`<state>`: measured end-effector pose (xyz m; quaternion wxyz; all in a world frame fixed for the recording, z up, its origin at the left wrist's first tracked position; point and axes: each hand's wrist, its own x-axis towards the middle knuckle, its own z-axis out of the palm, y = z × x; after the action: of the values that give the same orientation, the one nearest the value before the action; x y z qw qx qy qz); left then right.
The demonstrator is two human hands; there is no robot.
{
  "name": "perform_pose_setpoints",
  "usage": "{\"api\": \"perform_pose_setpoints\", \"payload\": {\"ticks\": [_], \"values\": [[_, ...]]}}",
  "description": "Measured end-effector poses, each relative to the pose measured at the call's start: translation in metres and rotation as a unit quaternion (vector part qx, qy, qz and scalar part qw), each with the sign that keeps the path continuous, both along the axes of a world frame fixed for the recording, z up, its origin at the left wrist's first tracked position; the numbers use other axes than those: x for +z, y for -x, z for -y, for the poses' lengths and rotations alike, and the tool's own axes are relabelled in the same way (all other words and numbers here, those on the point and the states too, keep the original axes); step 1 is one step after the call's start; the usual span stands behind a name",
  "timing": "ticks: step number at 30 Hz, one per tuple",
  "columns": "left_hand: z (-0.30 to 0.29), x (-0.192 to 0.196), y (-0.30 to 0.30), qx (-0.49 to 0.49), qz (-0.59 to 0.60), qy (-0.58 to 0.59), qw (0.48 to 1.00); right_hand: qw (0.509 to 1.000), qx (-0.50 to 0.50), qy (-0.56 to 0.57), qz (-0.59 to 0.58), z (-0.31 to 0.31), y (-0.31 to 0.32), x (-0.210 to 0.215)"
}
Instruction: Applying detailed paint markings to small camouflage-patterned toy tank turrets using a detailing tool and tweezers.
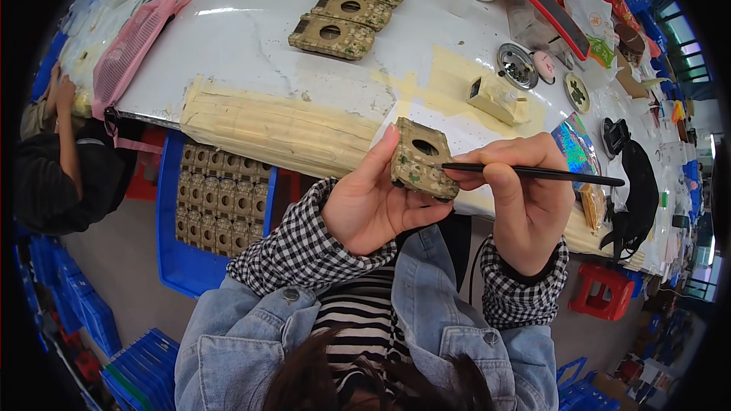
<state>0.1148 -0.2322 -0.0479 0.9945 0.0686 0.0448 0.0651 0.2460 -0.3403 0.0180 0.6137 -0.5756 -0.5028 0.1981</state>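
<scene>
My left hand [362, 209] is closed round a camouflage-painted toy tank hull [426, 175], tan with green and brown patches and a round hole in its top. The thumb lies along its left edge and the fingers support it from below. Between the thumb and fingers of my right hand [533, 194] is a thin black paintbrush [567, 175], held nearly level. Its tip meets the hull beside the hole; whether it touches is too small to tell. Several matching hulls [331, 36] stand in a row at the far side of the white table [251, 38].
Below the table edge at left, a blue crate [175, 270] holds rows of similar hulls. A round metal tin [518, 67], a tape-covered block [499, 100] and a red-cased phone [552, 15] lie at right. Another person [65, 160] sits at left. A red stool [601, 291] stands at lower right.
</scene>
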Motion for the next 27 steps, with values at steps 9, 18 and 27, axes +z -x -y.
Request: {"api": "perform_pose_setpoints", "payload": {"ticks": [9,18,27], "values": [[0.0008,-0.0004,0.0007,0.004,0.005,-0.002,1.0,1.0,-0.006,-0.001,-0.008,-0.0004,0.0012,0.0008],[0.0009,-0.0005,0.0002,0.003,-0.003,-0.004,1.0,1.0,-0.007,0.0,0.009,-0.0003,0.0,-0.0002],[0.0009,-0.0001,0.0002,0.003,-0.011,-0.008,1.0,1.0,-0.007,-0.002,-0.002,-0.0006,0.001,0.0003]]}}
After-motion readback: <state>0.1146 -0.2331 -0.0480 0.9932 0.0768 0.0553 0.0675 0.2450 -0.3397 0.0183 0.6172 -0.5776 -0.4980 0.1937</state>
